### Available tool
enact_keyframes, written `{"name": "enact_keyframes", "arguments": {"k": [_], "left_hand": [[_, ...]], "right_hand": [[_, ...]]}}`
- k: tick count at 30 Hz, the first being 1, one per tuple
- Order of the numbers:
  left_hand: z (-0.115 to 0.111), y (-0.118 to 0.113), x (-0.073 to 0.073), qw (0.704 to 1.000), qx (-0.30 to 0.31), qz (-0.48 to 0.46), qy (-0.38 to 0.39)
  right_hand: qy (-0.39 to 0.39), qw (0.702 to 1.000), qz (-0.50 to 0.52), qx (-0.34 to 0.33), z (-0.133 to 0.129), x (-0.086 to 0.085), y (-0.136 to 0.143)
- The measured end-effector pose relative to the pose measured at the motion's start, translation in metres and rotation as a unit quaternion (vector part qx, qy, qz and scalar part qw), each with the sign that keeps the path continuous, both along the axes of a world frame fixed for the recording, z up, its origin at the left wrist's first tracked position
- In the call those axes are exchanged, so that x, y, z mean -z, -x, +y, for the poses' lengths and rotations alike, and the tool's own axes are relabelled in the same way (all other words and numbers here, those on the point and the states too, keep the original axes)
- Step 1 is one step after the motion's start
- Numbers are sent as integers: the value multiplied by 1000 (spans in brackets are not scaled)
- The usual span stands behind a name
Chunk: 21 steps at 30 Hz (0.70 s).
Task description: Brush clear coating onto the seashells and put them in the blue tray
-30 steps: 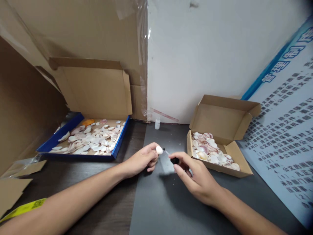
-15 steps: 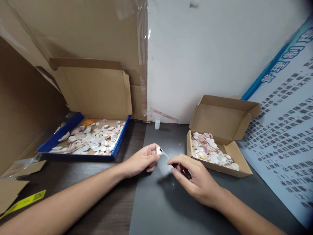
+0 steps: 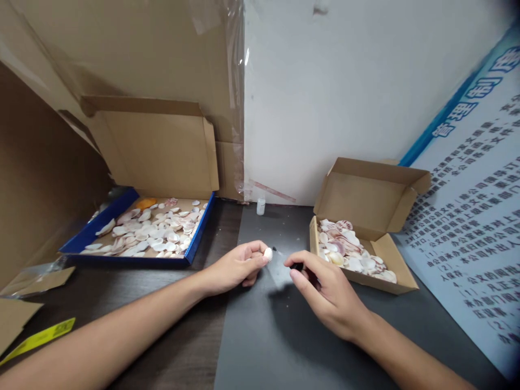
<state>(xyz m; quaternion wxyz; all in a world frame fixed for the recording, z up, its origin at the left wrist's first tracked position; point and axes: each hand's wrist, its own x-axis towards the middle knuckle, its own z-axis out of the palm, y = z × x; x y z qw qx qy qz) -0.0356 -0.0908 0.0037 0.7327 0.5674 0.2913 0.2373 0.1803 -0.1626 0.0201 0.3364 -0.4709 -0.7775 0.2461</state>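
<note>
Between the thumb and fingers of my left hand (image 3: 235, 266) is a small white ribbed seashell (image 3: 268, 254). My right hand (image 3: 331, 298) is closed on a small brush (image 3: 297, 266) with a black handle and a thin, clear stem. Its dark tip points left, just off the shell's right side; a slight gap seems to separate them. Both hands hover above the grey mat (image 3: 260, 346). Curled fingers hide part of the handle and the shell's underside.
At the left, an open blue-edged box (image 3: 142, 261) holds many shells. A smaller cardboard box (image 3: 400, 287) with larger shells stands at the right. Near the wall is a small white bottle (image 3: 260, 206). A yellow strip (image 3: 40, 341) lies at the lower left.
The brush tip has come away from the shell as my right hand shifted slightly right. My left hand has turned the shell, so its ribbed white side now shows.
</note>
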Motion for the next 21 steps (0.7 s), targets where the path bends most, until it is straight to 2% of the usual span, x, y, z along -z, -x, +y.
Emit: {"name": "enact_keyframes", "arguments": {"k": [3,8,12,15,21], "left_hand": [[0,0,0,1000,3,-4,2],[0,1,1,1000,5,-3,7],[0,2,1,1000,-2,-16,25],[0,3,1,999,-3,-14,30],[1,4,3,999,-2,-22,39]], "right_hand": [[-9,1000,-2,-19,0,1,0],[-17,999,-27,7,1,3,0],[-7,999,7,-36,0,4,2],[21,1000,-5,-18,-1,2,2],[6,1000,-9,-24,-2,-1,2]]}}
